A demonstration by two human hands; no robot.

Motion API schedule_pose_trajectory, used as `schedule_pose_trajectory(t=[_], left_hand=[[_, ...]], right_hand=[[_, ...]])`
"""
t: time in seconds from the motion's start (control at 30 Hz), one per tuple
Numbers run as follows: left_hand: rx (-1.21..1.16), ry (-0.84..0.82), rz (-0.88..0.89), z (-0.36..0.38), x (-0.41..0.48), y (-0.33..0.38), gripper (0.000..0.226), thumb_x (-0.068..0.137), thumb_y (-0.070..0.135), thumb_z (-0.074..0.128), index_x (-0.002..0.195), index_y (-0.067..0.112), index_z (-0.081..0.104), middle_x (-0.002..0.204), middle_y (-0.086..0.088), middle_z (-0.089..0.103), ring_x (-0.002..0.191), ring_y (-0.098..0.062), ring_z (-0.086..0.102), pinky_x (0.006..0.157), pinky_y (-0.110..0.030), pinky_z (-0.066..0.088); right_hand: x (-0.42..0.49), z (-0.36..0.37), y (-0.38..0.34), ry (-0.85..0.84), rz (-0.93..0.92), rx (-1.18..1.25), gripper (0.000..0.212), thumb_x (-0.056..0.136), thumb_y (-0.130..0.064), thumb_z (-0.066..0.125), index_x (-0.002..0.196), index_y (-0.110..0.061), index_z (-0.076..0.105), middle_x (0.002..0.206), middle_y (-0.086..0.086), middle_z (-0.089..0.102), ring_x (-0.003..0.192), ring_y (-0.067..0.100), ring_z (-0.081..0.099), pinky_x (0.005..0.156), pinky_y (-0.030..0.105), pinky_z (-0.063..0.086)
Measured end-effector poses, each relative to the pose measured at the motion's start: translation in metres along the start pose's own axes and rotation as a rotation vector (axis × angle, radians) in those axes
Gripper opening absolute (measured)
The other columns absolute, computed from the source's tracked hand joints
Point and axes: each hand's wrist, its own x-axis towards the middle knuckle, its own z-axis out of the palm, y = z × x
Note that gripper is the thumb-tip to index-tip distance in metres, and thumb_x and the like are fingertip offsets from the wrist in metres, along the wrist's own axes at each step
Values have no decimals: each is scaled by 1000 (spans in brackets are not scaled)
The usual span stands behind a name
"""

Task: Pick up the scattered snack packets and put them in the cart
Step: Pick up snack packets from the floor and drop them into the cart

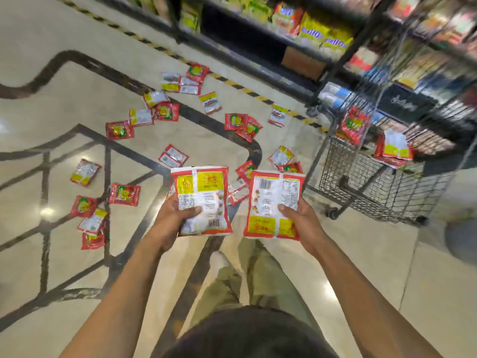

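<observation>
My left hand grips a red, white and yellow snack packet by its lower left side, back face up. My right hand holds a second snack packet the same way, by its right side. Both packets are raised in front of me at mid-frame. Several more packets lie scattered on the floor, such as one at the left and a pair further off. The wire cart stands to the right with a few packets inside it.
Store shelves stocked with packaged goods run along the back and right. A yellow-black hazard strip marks the floor in front of them. My legs and a shoe are below the packets. The tiled floor carries dark inlaid lines.
</observation>
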Motion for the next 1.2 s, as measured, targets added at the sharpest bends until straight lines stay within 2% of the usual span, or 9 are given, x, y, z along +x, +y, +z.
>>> schedule_pose_trajectory(t=[0.13,0.3,0.47,0.6,0.7,0.8,0.9,1.0,1.2], left_hand=[[23,-104,-9,59,1,23,46,89,-14,60,130,8,62,126,-13,74,115,-38,70,95,-52,59],[113,-194,14,132,5,47,52,80,-9,69,130,1,61,125,-19,73,115,-43,69,103,-65,50],[183,-254,34,217,15,57,49,85,-15,64,132,1,60,125,-18,73,115,-43,70,102,-64,52],[170,-303,30,293,23,52,60,75,-2,73,133,4,61,131,-20,70,120,-46,66,104,-69,47],[165,-253,22,353,24,48,54,75,-8,72,127,4,64,127,-20,72,116,-45,68,104,-70,47],[200,-253,16,413,26,48,44,86,-14,63,126,6,65,125,-18,73,114,-43,70,101,-63,52],[218,-246,34,464,32,54,40,90,-10,64,126,8,66,124,-14,75,110,-36,73,94,-53,58],[222,-216,56,504,45,58,38,91,-8,66,125,9,66,121,-11,76,105,-31,75,83,-45,62],[262,-194,66,560,75,67,40,92,-3,69,129,12,66,121,-8,76,107,-34,75,91,-53,60]], right_hand=[[-37,-56,-12,153,-50,86,48,93,8,60,132,-21,63,125,7,75,113,32,72,98,49,57],[-62,-130,-14,310,-111,201,47,95,6,60,130,-25,64,126,8,74,116,36,70,103,62,52],[-74,-207,-8,373,-159,283,53,94,6,62,141,-18,58,127,6,74,116,33,71,104,59,53],[-75,-273,-3,403,-149,314,48,93,5,64,133,-22,62,122,5,76,111,33,73,100,60,55],[-70,-329,-6,429,-156,308,50,91,8,64,130,-22,65,123,7,76,112,34,73,102,61,53],[-63,-382,-18,425,-174,273,51,93,5,66,135,-24,63,124,2,76,111,29,74,101,57,55],[-51,-427,-29,447,-189,294,51,91,3,70,136,-21,62,125,3,75,110,28,74,98,54,57],[-40,-463,-44,431,-201,308,49,92,3,70,134,-21,61,119,-6,77,106,21,75,88,39,63],[-7,-512,-69,420,-201,241,48,94,-2,70,136,-21,58,127,-2,73,113,20,72,95,42,58]])
